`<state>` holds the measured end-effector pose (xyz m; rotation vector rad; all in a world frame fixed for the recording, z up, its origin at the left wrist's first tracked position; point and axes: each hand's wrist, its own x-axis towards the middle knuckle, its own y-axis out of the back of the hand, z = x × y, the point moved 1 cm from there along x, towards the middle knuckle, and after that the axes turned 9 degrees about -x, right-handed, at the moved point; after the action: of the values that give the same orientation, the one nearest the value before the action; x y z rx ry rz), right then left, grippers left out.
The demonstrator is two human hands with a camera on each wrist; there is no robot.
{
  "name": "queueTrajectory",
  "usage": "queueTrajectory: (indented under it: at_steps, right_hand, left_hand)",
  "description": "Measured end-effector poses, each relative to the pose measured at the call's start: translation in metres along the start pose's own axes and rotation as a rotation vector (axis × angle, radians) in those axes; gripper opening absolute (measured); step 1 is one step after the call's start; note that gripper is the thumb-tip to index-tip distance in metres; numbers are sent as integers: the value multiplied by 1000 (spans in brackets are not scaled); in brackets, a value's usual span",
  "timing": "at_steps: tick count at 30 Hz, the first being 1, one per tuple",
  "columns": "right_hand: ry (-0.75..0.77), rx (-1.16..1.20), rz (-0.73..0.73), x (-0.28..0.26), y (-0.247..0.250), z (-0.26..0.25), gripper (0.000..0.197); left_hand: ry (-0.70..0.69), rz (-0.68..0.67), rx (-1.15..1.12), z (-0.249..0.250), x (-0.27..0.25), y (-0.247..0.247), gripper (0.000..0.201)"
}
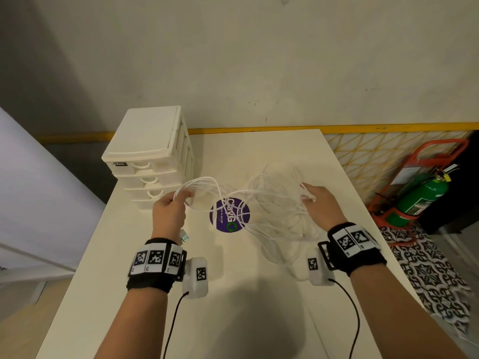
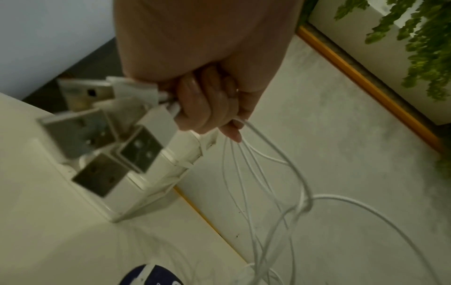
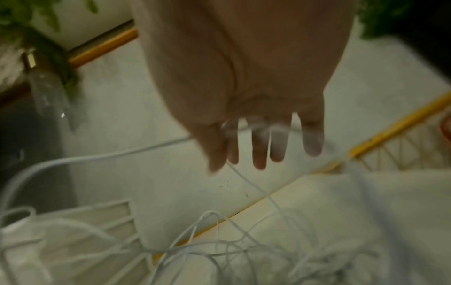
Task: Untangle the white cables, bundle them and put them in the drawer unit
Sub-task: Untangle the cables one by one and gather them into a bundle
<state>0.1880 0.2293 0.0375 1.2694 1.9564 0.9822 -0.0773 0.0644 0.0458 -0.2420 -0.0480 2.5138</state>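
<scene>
A tangle of thin white cables [image 1: 272, 203] hangs above the table between my two hands. My left hand [image 1: 171, 208] grips several strands in a fist; the left wrist view shows the fingers [image 2: 207, 108] curled round them, with several USB plugs [image 2: 117, 135] sticking out behind the fist. My right hand [image 1: 318, 203] is spread with straight fingers [image 3: 258, 150], and cable strands [image 3: 244, 183] drape over and between them. The white drawer unit [image 1: 150, 154] stands at the table's back left, all drawers closed.
A round purple sticker [image 1: 230, 215] lies on the white table [image 1: 233, 294] under the cables. A green fire extinguisher [image 1: 420, 198] in a red stand sits on the floor to the right. A wall with a yellow strip [image 1: 363, 126] runs behind the table.
</scene>
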Motion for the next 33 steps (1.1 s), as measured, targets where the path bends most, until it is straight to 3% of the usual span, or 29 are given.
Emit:
queueTrajectory:
  at_steps: [2, 4, 6, 8, 10, 13, 15, 18, 21, 23, 24, 26, 28, 31, 33]
  right_hand:
    - [8, -98, -203, -4, -1, 1, 82]
    - [108, -122, -377, -13, 1, -12, 115]
    - [164, -245, -485, -20, 4, -27, 126]
    - [131, -507, -502, -21, 6, -34, 121]
    - [31, -600, -376, -15, 7, -32, 117]
    - [-119, -400, -94, -9, 5, -26, 114]
    - [-135, -308, 59, -9, 3, -24, 91]
    - [-74, -136, 35, -10, -4, -26, 55]
    - [-10, -119, -195, -15, -14, -33, 50]
    - [75, -250, -284, -19, -19, -41, 53]
    - [122, -334, -219, -20, -21, -46, 54]
    - [204, -394, 71, -23, -21, -55, 53]
    - [337, -200, 242, -25, -23, -62, 55]
    - [491, 98, 141, -24, -32, -70, 52]
    - [553, 117, 65, -25, -38, -75, 44]
  left_hand:
    - [16, -59, 13, -1, -2, -5, 17]
    - [24, -146, 23, -2, -7, -15, 17]
    - [14, -215, 45, -2, -12, -23, 15]
    - [-9, -234, 94, -2, -13, -25, 19]
    - [8, -245, 76, -3, -12, -23, 26]
    - [103, -326, 45, -2, -9, -20, 38]
    - [123, -364, 115, -2, -11, -18, 40]
    - [78, -351, 138, -2, -14, -18, 38]
    - [29, -360, 62, -1, -17, -23, 27]
    - [20, -375, 64, 0, -19, -26, 24]
    - [24, -385, 64, 0, -19, -27, 24]
    - [28, -416, 39, 0, -21, -29, 24]
    - [17, -452, 29, 0, -23, -31, 26]
    - [-12, -520, 44, 0, -25, -34, 27]
    - [-34, -555, 53, 1, -27, -37, 28]
